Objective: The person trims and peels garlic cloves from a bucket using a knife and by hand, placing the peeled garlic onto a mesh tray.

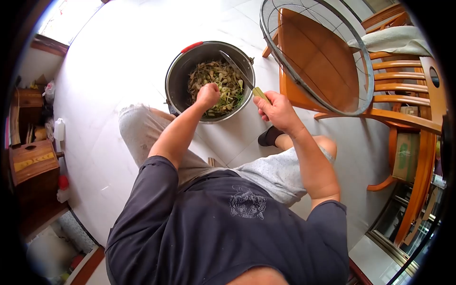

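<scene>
A metal bucket [169,90] with a red grip on its rim stands on the floor in front of me. Inside lies a heap of small pale bulbs with dry stalks [211,76], with some green bits at the lower right. My left hand [208,96] is over the near part of the heap, its fingers curled closed; what is in them is hidden. My right hand [279,111] grips the yellow-green handle of a knife [246,78] just outside the right rim. Its long narrow blade slants up and left across the bucket's opening.
To the right, a large round wire-mesh sieve [294,78] leans over a wooden chair [316,52]. Another slatted wooden chair [403,88] with a pale cloth [396,40] stands beyond. Wooden boxes [35,161] line the left side. My legs flank the bucket's near side.
</scene>
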Demonstrator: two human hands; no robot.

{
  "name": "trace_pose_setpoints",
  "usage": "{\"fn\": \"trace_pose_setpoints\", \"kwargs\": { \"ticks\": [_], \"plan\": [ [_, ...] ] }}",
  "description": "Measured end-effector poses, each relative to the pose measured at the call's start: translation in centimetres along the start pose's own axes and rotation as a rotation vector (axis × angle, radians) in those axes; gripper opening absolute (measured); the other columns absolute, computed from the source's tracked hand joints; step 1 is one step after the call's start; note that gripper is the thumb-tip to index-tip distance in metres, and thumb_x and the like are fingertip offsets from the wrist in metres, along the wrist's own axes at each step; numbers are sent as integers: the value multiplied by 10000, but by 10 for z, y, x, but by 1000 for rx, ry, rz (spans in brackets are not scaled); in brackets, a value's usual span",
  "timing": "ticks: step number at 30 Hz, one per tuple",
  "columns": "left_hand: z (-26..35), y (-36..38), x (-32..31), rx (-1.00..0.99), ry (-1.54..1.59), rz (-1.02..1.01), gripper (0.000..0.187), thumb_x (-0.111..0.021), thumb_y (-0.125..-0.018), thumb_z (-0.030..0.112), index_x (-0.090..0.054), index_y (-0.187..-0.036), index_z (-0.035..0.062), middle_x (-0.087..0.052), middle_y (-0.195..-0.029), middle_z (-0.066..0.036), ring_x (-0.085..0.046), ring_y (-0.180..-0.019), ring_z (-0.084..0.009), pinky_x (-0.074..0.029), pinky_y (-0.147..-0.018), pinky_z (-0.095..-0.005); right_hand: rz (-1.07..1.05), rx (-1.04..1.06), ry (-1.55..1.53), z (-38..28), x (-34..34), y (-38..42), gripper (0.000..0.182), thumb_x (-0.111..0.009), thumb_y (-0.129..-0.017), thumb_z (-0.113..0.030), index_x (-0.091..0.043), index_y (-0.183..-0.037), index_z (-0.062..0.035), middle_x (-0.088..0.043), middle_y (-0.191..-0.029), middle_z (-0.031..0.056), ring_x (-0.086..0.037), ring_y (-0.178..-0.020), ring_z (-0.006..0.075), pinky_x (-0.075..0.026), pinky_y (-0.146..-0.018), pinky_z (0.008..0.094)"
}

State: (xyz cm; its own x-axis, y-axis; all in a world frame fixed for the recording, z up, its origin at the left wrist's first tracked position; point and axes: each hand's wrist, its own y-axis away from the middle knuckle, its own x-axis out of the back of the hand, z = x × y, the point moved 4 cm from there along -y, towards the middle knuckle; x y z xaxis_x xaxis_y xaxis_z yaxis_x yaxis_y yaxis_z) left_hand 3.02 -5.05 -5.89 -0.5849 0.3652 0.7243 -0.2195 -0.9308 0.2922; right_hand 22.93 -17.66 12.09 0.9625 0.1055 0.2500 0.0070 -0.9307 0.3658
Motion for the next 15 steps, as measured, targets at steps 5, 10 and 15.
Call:
{"fn": "trace_pose_setpoints", "kwargs": {
  "ticks": [5, 10, 15],
  "plan": [
    [3, -26, -16, -115, -153, 62, 159, -581, -818, 182, -656, -897, 67, -606, -1004, -173, -614, -909, -353, -494, -813, -425, 62, 51, 122, 7, -4, -22, 368, -624, -878, -356, -594, -865, 10, -586, -648, 87, -547, -572, 157, -461, -566, 320],
    [7, -29, -25, -42, -325, -7, 171, -544, -830, 142, -655, -893, 28, -561, -1068, -202, -594, -958, -362, -493, -821, -440, 14, 52, 151, 13, -4, -31, 329, -631, -890, -298, -603, -962, 22, -559, -678, 6, -515, -588, 81, -460, -555, 251],
    [15, -17, -17, -113, -485, -128, 162, -563, -793, 124, -676, -866, 33, -540, -1106, -203, -567, -1014, -343, -496, -824, -421, 33, 42, 123, 10, -5, -33, 325, -626, -895, -295, -607, -960, 23, -554, -668, 4, -513, -584, 73, -459, -551, 242]
  ]
}}
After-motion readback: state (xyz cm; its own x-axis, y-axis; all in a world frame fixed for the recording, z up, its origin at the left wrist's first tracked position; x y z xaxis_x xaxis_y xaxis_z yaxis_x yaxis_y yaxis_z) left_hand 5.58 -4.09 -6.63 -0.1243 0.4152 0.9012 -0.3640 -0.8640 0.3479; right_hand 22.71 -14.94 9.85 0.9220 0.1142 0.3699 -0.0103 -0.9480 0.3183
